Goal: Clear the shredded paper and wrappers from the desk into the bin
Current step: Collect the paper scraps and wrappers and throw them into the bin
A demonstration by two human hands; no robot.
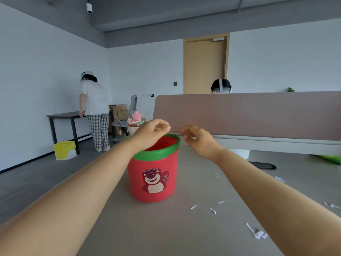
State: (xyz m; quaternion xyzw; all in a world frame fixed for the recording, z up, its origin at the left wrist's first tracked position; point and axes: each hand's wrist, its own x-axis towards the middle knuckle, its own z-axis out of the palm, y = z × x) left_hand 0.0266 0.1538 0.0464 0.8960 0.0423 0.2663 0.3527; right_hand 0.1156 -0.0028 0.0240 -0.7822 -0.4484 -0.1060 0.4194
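Above the one red bin (153, 174) on the desk (147, 228), the left hand (151, 133) and right hand (198, 140) are held with fingers loosely curled; contents cannot be told. About seven paper scraps (258, 233) are scattered right of the bin.

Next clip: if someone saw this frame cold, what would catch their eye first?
Most likely the red bin with a green rim and a bear picture, standing on the grey desk in the middle of the view. Both bare arms reach out to it: the left hand is over its opening, the right hand just beside the rim. White paper scraps lie scattered on the desk to the bin's right.
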